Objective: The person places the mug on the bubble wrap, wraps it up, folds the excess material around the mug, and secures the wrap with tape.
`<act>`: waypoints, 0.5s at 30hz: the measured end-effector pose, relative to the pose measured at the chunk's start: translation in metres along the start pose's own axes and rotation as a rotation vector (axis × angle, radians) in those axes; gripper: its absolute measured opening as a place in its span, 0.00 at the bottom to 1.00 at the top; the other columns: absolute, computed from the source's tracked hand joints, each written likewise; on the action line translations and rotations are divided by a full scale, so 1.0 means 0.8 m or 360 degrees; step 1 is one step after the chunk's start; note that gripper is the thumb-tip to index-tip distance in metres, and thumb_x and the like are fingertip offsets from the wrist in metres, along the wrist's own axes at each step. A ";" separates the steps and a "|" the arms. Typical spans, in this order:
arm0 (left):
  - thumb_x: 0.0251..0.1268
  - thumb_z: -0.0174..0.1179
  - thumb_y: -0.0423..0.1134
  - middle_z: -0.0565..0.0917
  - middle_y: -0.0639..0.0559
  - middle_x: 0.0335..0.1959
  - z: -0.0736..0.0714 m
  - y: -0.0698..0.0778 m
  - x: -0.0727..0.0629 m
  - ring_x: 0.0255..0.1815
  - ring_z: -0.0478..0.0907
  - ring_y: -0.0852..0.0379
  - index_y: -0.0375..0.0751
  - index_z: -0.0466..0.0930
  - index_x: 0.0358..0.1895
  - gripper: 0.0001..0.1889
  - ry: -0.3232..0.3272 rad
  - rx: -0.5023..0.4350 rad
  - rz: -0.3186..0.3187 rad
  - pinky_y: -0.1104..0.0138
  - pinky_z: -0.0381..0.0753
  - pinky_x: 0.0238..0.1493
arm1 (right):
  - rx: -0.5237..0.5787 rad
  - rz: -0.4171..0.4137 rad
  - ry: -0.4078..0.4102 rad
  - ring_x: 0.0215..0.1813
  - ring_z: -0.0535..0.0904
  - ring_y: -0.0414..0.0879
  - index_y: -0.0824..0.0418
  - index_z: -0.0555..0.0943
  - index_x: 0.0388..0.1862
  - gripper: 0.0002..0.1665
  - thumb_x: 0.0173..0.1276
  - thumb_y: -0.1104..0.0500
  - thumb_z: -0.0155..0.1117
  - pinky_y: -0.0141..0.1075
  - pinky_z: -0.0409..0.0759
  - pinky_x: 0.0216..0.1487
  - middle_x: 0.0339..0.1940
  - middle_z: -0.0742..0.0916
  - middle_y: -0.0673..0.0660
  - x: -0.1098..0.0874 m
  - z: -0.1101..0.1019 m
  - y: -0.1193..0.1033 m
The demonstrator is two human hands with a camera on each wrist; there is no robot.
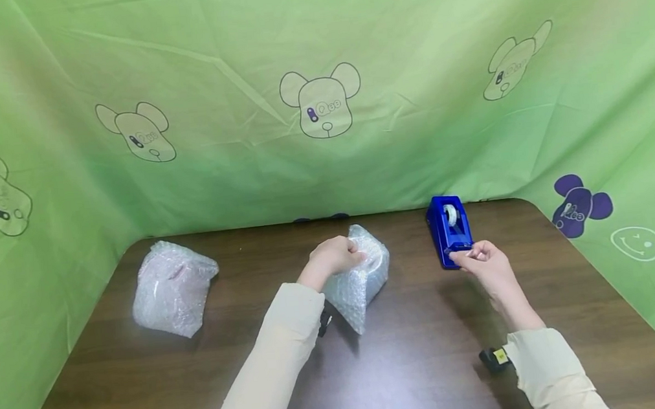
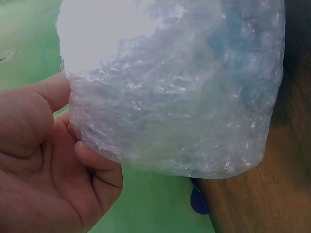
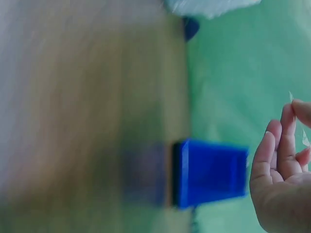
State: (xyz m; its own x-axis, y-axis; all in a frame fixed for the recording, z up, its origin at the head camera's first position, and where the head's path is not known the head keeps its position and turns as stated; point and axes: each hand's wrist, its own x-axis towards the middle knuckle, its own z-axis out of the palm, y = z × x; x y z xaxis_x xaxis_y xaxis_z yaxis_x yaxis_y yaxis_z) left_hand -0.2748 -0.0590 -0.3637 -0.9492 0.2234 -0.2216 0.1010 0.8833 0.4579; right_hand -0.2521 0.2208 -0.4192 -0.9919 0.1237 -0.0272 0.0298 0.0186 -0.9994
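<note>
My left hand [image 1: 336, 255] grips the upper part of a bubble-wrapped package [image 1: 371, 272] near the middle of the table. In the left wrist view, the fingers and thumb of that hand [image 2: 53, 150] hold one edge of the bubble wrap [image 2: 184, 111]; what lies inside is blurred. Between thumb and index finger, my right hand [image 1: 494, 274] pinches a small piece of clear tape [image 3: 305, 138], seen in the right wrist view. Just in front of a blue tape dispenser [image 1: 440, 237], which carries a white roll [image 1: 450, 214], this hand hovers above the table.
Another bubble-wrapped package [image 1: 174, 289] lies at the table's left side. The brown wooden table [image 1: 412, 366] meets a green printed cloth [image 1: 232, 180] along its back edge, and the cloth also hangs at both sides.
</note>
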 end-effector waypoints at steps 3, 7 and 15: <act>0.68 0.54 0.50 0.65 0.57 0.19 -0.001 -0.002 0.000 0.26 0.64 0.59 0.51 0.63 0.16 0.21 -0.0005 -0.0032 -0.0002 0.68 0.61 0.27 | -0.0068 -0.0047 -0.0122 0.31 0.80 0.26 0.51 0.63 0.25 0.20 0.62 0.67 0.63 0.22 0.76 0.35 0.22 0.84 0.34 -0.003 0.020 -0.014; 0.68 0.55 0.50 0.67 0.57 0.21 -0.002 -0.006 0.003 0.28 0.65 0.59 0.50 0.66 0.18 0.19 -0.0021 -0.0087 0.0030 0.68 0.63 0.29 | -0.0267 -0.0114 -0.0296 0.35 0.80 0.25 0.51 0.62 0.28 0.19 0.63 0.63 0.65 0.24 0.72 0.39 0.25 0.85 0.32 -0.004 0.047 -0.029; 0.66 0.57 0.48 0.83 0.53 0.44 -0.005 -0.010 0.005 0.35 0.70 0.59 0.41 0.83 0.33 0.14 -0.0059 -0.0200 0.0079 0.70 0.70 0.36 | -0.0558 -0.0212 -0.0701 0.38 0.80 0.34 0.57 0.62 0.29 0.18 0.61 0.64 0.65 0.31 0.74 0.47 0.29 0.86 0.44 0.001 0.099 -0.045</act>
State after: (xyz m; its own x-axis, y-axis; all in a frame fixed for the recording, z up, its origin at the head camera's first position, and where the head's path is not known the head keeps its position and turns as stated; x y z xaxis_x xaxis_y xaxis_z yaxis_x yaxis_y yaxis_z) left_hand -0.2804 -0.0667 -0.3646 -0.9320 0.2827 -0.2268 0.1072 0.8128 0.5726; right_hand -0.2634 0.1418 -0.3849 -0.9454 -0.3254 0.0167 -0.1343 0.3426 -0.9298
